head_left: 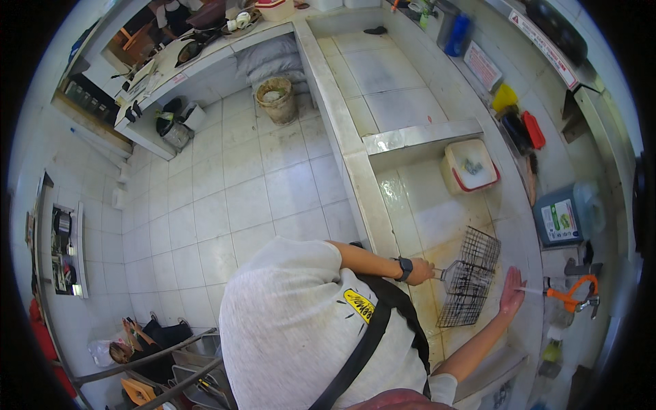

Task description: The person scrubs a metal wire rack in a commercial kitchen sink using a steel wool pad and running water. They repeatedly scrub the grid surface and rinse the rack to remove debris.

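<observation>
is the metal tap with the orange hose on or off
The tap is on: a pale stream runs from its orange hose to the right hand.

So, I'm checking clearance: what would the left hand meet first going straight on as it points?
The left hand would probably meet the mesh of the wire grill rack whose handle it grips; exact depth is unclear.

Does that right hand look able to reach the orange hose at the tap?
Probably yes: the right hand looks open and empty, close to the orange hose, with seemingly only a thin water stream between them.
</observation>
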A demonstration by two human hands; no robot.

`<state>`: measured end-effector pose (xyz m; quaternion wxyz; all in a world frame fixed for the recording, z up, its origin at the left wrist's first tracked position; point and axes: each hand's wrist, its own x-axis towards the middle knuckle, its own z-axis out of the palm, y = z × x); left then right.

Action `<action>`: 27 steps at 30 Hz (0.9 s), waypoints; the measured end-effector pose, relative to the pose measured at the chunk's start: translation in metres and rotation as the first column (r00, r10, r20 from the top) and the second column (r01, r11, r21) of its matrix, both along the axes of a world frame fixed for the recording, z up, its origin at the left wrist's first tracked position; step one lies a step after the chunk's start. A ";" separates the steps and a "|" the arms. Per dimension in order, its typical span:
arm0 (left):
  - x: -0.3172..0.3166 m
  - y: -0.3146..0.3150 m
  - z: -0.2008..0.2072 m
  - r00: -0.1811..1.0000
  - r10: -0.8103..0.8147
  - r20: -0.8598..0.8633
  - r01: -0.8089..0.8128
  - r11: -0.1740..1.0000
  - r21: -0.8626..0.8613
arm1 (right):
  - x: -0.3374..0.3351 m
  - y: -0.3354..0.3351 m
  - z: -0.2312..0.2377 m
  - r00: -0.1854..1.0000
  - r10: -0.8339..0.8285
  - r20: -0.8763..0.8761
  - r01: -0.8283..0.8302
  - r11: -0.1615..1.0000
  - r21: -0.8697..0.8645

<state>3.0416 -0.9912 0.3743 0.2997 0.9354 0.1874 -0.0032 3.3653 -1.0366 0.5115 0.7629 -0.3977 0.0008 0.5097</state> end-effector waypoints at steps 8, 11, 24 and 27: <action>-0.006 0.008 -0.007 1.000 -0.009 -0.017 0.009 1.000 -0.007 | 0.017 -0.006 -0.030 0.947 0.246 0.209 -0.247 0.969 -0.020; 0.004 0.015 0.017 0.996 -0.060 -0.070 0.060 0.998 0.008 | 0.033 -0.006 -0.030 0.914 0.257 0.315 -0.266 0.964 -0.017; -0.004 0.009 0.018 0.996 -0.069 -0.055 0.074 0.992 0.100 | 0.012 -0.018 -0.011 0.869 0.300 0.393 -0.306 0.951 -0.049; -0.005 0.009 0.020 0.995 -0.071 -0.066 0.077 0.992 0.104 | 0.004 -0.023 -0.009 0.862 0.315 0.397 -0.311 0.947 -0.076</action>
